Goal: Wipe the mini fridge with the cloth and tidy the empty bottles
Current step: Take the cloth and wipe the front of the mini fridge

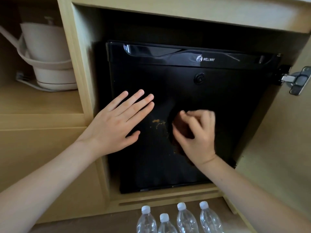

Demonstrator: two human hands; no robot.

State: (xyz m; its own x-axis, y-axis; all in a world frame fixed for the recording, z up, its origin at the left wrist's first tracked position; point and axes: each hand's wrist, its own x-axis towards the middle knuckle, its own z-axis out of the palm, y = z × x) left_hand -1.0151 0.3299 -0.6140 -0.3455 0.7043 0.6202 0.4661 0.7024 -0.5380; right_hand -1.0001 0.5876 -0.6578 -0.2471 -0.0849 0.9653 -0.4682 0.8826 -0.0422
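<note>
4 empty bottles (186,219) stand capped in a row on the floor just below the mini fridge (185,78), their long axes upright and caps up. Our left hand (116,121) lies flat on the shut door, fingers straight and slightly apart. Our right hand (196,137) has its fingers curled round a dark, bunched cloth (180,126), pressed to the door just right of an orange smear (159,123). The wad shows no clear long axis, though it looks perhaps taller than wide. We judge the smear could spread rather than lift if the wad drags across it, and a dropped elbow could topple the bottles.
</note>
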